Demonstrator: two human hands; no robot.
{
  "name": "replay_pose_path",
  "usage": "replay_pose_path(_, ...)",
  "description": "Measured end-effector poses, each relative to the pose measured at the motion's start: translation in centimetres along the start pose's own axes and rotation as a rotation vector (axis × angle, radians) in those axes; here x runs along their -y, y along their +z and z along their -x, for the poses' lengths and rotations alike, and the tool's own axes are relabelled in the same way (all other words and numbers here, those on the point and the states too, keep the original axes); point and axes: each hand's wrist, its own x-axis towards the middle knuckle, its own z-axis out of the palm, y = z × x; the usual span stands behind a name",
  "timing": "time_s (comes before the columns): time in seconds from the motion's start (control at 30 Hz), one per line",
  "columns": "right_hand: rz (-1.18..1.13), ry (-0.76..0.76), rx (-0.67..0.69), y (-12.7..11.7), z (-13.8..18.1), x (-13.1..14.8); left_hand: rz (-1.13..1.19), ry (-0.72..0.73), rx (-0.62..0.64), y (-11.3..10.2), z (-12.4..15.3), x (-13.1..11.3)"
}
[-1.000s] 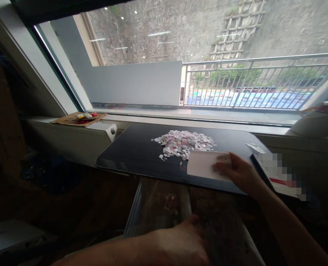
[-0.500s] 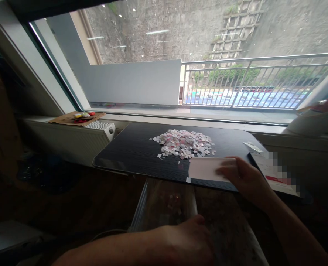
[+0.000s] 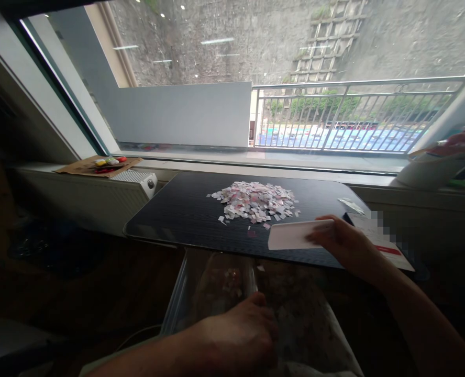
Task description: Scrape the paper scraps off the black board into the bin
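Observation:
My right hand point(image 3: 344, 243) grips a flat white card point(image 3: 293, 235) by its right end, holding it low over the near edge of a black tabletop point(image 3: 185, 214). A heap of small white and pink paper scraps point(image 3: 258, 201) lies on the tabletop just beyond the card. My left hand point(image 3: 236, 337) is closed on the rim of a clear plastic bag point(image 3: 212, 288) that hangs open under the table's near edge and has scraps inside. One scrap point(image 3: 261, 268) shows in the air below the table edge.
Printed papers point(image 3: 377, 238) lie at the table's right end. A white radiator point(image 3: 132, 180) carrying cardboard and small coloured items point(image 3: 102, 165) stands left. A window sill, a large window and a railing lie behind. Another person's hand point(image 3: 454, 141) rests on a white container at far right.
The card has been drawn from the heap's near side to the table's near edge and tilted flatter. Loose scraps have dropped toward the bag. My left hand stayed on the bag.

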Motion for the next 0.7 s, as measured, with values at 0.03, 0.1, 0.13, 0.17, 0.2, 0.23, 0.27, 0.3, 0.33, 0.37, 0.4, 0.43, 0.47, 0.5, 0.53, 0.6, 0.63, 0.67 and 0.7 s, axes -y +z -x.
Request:
replay_pose_path(0.03,-0.009,-0.012,0.006,0.3,-0.1,0.2,-0.008,-0.008,0.006,0.0,0.0,0.0)
replay_pose_path(0.1,-0.021,-0.03,0.027,0.8,-0.2,0.8,-0.017,-0.012,0.017,-0.1,0.0,0.0)
replay_pose_path(0.13,-0.017,-0.031,0.042,1.0,-0.2,1.0,-0.018,-0.009,0.018,-0.1,0.0,-0.1)
replay_pose_path(0.17,-0.003,-0.029,0.054,1.0,-0.2,1.2,-0.02,-0.007,0.015,-0.1,0.0,-0.1)
replay_pose_path(0.2,0.016,-0.024,0.051,0.9,-0.1,1.3,-0.025,-0.008,0.012,-0.1,-0.1,-0.2)
replay_pose_path(0.23,0.037,-0.017,0.029,0.7,0.0,1.3,-0.034,-0.007,0.011,0.0,-0.2,-0.3)
replay_pose_path(0.27,0.055,-0.009,-0.012,0.5,0.0,1.2,-0.045,-0.004,0.012,0.1,-0.4,-0.4)
replay_pose_path(0.3,0.072,-0.002,-0.074,0.3,0.0,1.0,-0.056,0.001,0.012,0.3,-0.7,-0.5)
replay_pose_path(0.33,0.083,0.001,-0.15,0.3,-0.2,0.7,-0.068,0.007,0.015,0.4,-1.1,-0.6)
replay_pose_path(0.37,0.09,0.0,-0.228,0.4,-0.4,0.4,-0.077,0.013,0.018,0.6,-1.6,-0.6)
replay_pose_path(0.4,0.093,0.0,-0.293,0.6,-0.6,0.0,-0.08,0.018,0.028,0.7,-2.0,-0.6)
replay_pose_path(0.43,0.093,0.002,-0.336,1.0,-0.9,-0.3,-0.077,0.02,0.046,0.7,-2.4,-0.6)
replay_pose_path(0.47,0.092,0.006,-0.356,1.5,-1.2,-0.6,-0.071,0.024,0.068,0.6,-2.8,-0.6)
replay_pose_path(0.5,0.087,0.011,-0.357,2.0,-1.3,-0.8,-0.06,0.033,0.089,0.5,-3.1,-0.5)
replay_pose_path(0.53,0.082,0.013,-0.348,2.6,-1.4,-0.9,-0.051,0.042,0.105,0.4,-3.3,-0.4)
replay_pose_path(0.6,0.069,0.011,-0.324,3.4,-1.2,-1.0,-0.043,0.054,0.106,0.1,-3.4,-0.3)
replay_pose_path(0.63,0.064,0.008,-0.314,3.7,-1.0,-0.9,-0.042,0.056,0.096,0.1,-3.4,-0.3)
replay_pose_path(0.67,0.058,0.008,-0.308,4.0,-0.7,-0.7,-0.046,0.053,0.089,0.1,-3.3,-0.3)
replay_pose_path(0.7,0.051,0.011,-0.307,4.1,-0.4,-0.6,-0.047,0.047,0.086,0.2,-3.3,-0.3)
